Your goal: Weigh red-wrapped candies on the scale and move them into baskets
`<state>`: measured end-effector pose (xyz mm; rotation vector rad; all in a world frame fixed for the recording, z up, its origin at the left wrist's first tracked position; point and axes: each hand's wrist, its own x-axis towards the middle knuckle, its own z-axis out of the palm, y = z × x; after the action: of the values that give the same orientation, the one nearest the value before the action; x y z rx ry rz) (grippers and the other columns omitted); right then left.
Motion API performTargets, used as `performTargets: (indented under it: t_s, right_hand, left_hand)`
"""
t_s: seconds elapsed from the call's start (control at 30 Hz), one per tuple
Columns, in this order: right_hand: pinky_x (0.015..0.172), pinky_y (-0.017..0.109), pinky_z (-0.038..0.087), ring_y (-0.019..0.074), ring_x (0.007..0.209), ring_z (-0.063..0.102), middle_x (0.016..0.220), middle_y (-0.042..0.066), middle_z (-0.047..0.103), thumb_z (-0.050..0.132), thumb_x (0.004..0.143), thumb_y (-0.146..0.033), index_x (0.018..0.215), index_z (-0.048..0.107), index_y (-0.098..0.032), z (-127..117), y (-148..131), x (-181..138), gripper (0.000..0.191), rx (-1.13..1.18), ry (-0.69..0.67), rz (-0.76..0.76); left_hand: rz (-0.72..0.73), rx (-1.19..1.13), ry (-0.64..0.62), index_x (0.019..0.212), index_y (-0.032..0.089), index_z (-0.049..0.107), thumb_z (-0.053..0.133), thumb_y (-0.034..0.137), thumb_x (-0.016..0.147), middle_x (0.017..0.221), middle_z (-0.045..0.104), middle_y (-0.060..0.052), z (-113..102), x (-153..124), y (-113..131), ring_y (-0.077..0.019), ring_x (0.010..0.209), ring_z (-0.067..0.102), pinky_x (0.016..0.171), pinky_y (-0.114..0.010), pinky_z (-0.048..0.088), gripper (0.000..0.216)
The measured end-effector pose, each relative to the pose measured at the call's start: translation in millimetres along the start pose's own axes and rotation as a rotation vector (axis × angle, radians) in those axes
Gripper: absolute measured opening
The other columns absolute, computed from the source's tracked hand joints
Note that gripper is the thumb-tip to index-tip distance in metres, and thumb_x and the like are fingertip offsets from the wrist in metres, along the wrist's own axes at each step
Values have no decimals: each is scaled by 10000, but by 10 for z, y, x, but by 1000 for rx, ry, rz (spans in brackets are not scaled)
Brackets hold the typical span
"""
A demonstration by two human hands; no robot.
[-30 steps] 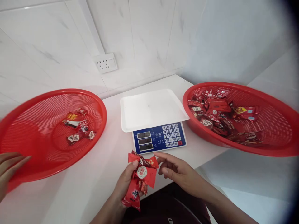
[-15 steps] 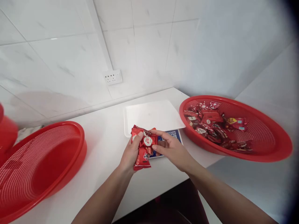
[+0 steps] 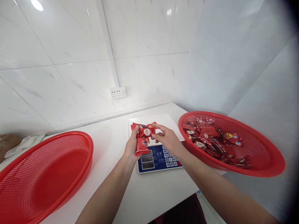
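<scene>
Two-handed now at mid-frame, clutching a bunch of red wrapped candies (image 3: pixel 147 132) in the left hand (image 3: pixel 131 147), and touching its right edge with the fingers of the right hand (image 3: pixel 168 140), impossible to tell whether pinching. Holding it up against the view of the scale (image 3: pixel 158 159) and its white tray (image 3: pixel 164 119), between a red basket (image 3: pixel 88 138) at lower left and a candy-filled basket (image 3: pixel 261 155) at right.
</scene>
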<state>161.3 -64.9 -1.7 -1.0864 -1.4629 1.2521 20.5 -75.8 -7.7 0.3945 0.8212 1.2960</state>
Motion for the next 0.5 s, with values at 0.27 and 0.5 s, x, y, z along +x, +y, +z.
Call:
performTargets:
  t_s: [0.27,0.5]
  right_hand:
    - [667,292,518,139,747,633,888,52,687,547,755,-204,1183,556,-174,-159,112,221,429,-217,113,-29]
    - [795,374,480,159,778,624,1287,100,549,613,728,-203,1159,612,-214,-304,248,290,430,-444,36,-32]
  left_hand:
    - [89,-60,84,822,142,582,526,377,867,602,637,-4,-128,127,218,-68,375,539,356,-149,418,246]
    - [43,-5,119,806,147,578,570,370,839,567,627,11,-154,7,247,-72,346,523,331,-161,416,226]
